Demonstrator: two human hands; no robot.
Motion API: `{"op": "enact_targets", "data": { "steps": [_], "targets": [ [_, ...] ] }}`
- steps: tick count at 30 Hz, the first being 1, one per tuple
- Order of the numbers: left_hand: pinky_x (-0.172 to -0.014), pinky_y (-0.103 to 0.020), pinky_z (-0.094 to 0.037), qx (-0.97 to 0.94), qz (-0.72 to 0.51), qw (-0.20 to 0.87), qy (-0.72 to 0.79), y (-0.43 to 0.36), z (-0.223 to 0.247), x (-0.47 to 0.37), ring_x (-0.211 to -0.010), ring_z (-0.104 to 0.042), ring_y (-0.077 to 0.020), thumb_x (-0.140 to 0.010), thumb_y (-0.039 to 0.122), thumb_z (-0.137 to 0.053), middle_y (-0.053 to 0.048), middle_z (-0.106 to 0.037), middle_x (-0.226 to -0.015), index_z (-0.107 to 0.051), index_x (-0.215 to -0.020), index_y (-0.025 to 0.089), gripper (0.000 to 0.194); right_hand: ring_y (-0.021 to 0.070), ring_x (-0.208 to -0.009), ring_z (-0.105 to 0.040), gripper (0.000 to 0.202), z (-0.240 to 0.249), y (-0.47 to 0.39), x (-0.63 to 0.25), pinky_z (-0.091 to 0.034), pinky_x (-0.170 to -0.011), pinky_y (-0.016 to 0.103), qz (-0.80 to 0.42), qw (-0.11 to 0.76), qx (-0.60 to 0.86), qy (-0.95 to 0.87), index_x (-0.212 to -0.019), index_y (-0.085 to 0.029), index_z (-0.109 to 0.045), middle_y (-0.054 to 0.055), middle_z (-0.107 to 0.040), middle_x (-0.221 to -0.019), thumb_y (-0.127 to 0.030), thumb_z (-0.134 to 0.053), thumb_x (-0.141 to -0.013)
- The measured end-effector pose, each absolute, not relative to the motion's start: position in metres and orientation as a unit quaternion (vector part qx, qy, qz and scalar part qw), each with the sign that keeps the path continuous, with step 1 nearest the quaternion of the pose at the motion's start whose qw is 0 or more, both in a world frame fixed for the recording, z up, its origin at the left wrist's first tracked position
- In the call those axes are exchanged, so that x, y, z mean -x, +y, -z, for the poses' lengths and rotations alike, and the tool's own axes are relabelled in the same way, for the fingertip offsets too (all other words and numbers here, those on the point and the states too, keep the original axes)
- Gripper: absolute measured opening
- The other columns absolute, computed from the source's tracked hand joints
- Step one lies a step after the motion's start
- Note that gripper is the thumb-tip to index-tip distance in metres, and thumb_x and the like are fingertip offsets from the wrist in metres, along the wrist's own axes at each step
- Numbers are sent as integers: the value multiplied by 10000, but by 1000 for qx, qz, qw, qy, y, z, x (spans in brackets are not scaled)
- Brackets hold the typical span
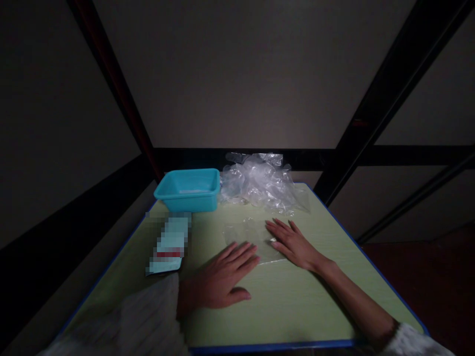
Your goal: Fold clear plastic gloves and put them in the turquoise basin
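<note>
A clear plastic disposable glove (253, 233) lies spread flat on the table, its finger parts toward the far side. My left hand (229, 276) rests palm down at the glove's near left edge, fingers extended and thumb apart. On the glove's right side, my right hand (295, 243) lies flat with its fingers stretched out, covering part of the film. Neither hand grips anything. Beyond them, a loose heap of crumpled clear plastic gloves (260, 180) sits at the back of the table.
A turquoise plastic basin (191, 202) stands at the back left, with something pale at its bottom. In front of it lies a phone-like device (171, 242) with a pixelated screen. The pale green table (297, 316) has a blue edge; a wall rises behind it.
</note>
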State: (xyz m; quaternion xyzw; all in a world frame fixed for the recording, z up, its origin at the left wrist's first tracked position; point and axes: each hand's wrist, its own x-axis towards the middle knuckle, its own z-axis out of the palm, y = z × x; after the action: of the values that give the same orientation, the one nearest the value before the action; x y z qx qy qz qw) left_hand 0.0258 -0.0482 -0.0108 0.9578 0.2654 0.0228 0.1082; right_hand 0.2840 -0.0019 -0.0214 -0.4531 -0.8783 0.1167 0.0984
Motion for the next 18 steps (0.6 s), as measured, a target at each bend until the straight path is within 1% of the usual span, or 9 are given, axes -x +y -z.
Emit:
{"op": "enact_targets", "data": {
  "steps": [3, 7, 11, 14, 18],
  "targets": [
    [-1119, -469, -137, -958, -16, 115, 261, -48, 9, -26, -1383, -139, -266, -834, 399, -582, -127, -217, -1494, -238, -1416, 135, 726, 285, -1344, -260, 517, 25, 0, -286, -164, -1056, 603, -112, 122, 475, -864, -1383, -197, -349, 117, -386, -1422, -458, -254, -946],
    [-1119, -466, -135, -958, -17, 111, 263, -48, 10, -25, -1386, -124, -264, -840, 412, -570, -128, -198, -1499, -226, -1420, 143, 726, 285, -1321, -314, 478, 28, 3, -292, -219, -1044, 592, -114, 165, 498, -844, -1363, -191, -366, 129, -437, -1387, -404, -252, -950],
    [-1126, -445, -120, -957, -25, 107, 270, -47, 13, -23, -1388, -112, -260, -847, 419, -557, -142, -179, -1502, -209, -1423, 118, 737, 266, -1238, -444, 413, 30, 5, -300, -252, -1047, 563, -110, 209, 496, -836, -1300, -203, -430, 120, -516, -1318, -325, -267, -941],
    [-1127, -443, -118, -956, -19, 110, 271, -48, 14, -23, -1389, -106, -260, -850, 422, -551, -142, -168, -1504, -208, -1424, 110, 737, 257, -1181, -503, 389, 32, 6, -303, -250, -1052, 558, -110, 217, 490, -837, -1263, -202, -453, 118, -549, -1282, -273, -269, -928],
    [-1126, -447, -120, -954, -4, 123, 274, -49, 11, -24, -1388, -114, -257, -861, 408, -541, -131, -173, -1504, -238, -1417, 125, 694, 264, -1187, -498, 386, 30, 6, -300, -248, -1046, 566, -116, 204, 488, -841, -1253, -185, -451, 133, -541, -1290, -262, -267, -923]
  ]
}}
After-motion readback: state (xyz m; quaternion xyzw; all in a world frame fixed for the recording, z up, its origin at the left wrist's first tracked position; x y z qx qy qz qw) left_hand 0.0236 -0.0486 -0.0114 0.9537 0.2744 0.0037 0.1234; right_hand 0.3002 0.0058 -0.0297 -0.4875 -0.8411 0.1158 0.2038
